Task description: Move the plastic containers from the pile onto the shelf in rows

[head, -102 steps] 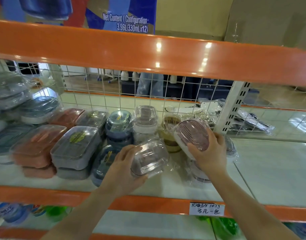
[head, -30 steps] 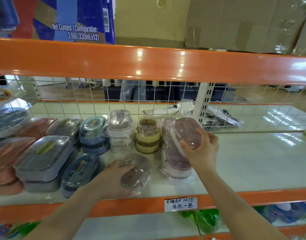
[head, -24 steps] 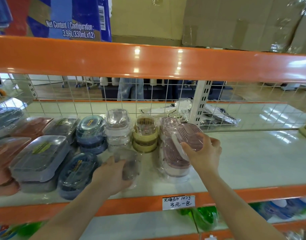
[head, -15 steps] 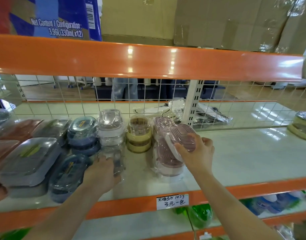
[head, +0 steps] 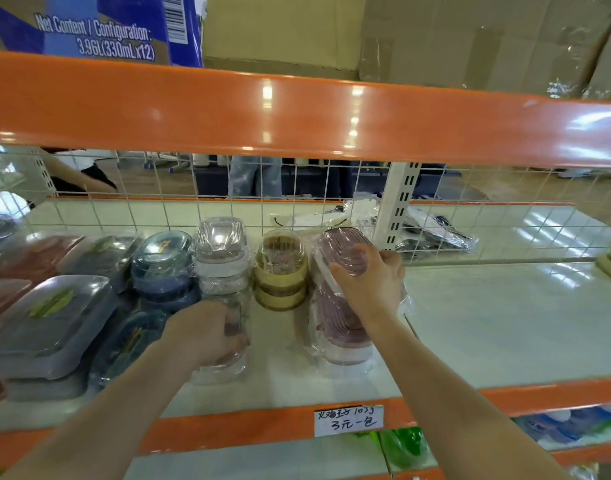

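While the left hand (head: pixel 207 336) grips a clear wrapped container (head: pixel 224 355) on the white shelf (head: pixel 487 323) | right hand (head: pixel 369 285) clasps a pink-lidded container (head: pixel 338 240) atop its stack.

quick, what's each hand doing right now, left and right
Left hand: grips a clear wrapped plastic container on the shelf.
Right hand: holds a pink oval plastic container.

Retail shop or stockroom. Indicated by orange-beamed steel racking (head: pixel 297 116) with white shelf boards (head: pixel 504 323), wire-mesh back panel (head: pixel 158 209), handwritten price tag (head: pixel 348 420) clipped to front beam, wrapped plastic containers (head: pixel 283 268) in rows, printed drinks carton (head: pixel 99 26) and taped cardboard boxes (head: pixel 470 39) stored overhead.
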